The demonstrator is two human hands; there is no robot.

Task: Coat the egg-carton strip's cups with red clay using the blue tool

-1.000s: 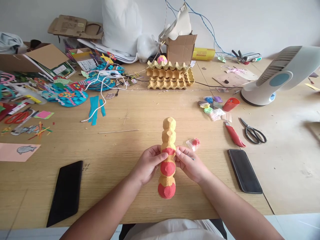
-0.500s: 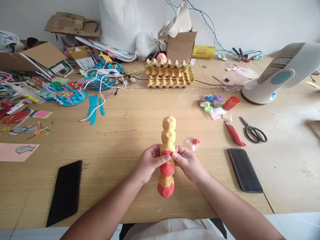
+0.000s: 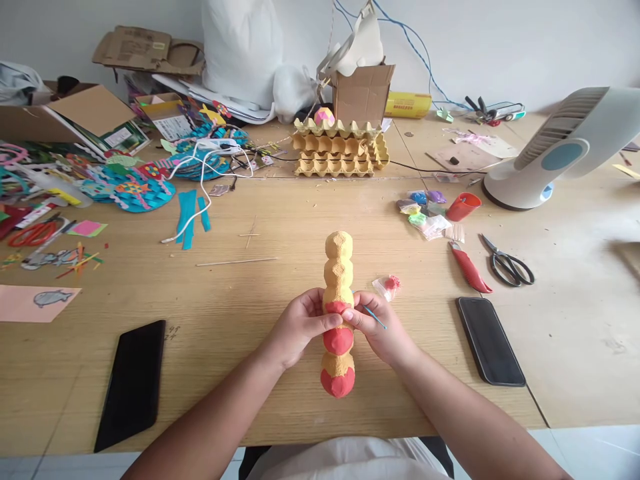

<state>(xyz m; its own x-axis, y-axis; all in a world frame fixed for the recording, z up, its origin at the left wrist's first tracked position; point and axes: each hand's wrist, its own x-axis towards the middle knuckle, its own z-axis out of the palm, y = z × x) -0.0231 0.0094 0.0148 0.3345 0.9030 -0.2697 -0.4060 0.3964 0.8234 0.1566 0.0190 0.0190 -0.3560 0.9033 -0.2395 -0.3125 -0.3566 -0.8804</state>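
Note:
Between my hands is a strip of yellow egg carton [image 3: 339, 273], a row of several bumps running away from me. Red clay [image 3: 338, 341] covers part of the lower bumps. My left hand [image 3: 305, 323] grips the strip's left side, thumb lying across the front at the middle red patch. On the right side my right hand [image 3: 377, 323] pinches the strip, its thumb pressed near the same patch. A thin blue stick [image 3: 374, 317] pokes out from my right hand. Just beyond that hand, a small clear bag with red clay [image 3: 391, 283] lies on the table.
Egg cartons [image 3: 335, 160] are stacked at the back. To the right are clay packets [image 3: 423, 208], a red cup [image 3: 463, 206], a red-handled cutter [image 3: 470, 267], scissors [image 3: 507, 263], a phone [image 3: 491, 341] and a fan [image 3: 555, 153]. A black tablet [image 3: 131, 383] lies left.
The lower end of the carton strip has swung slightly to the right. My right thumb has shifted a little on the red patch; both hands keep their grip.

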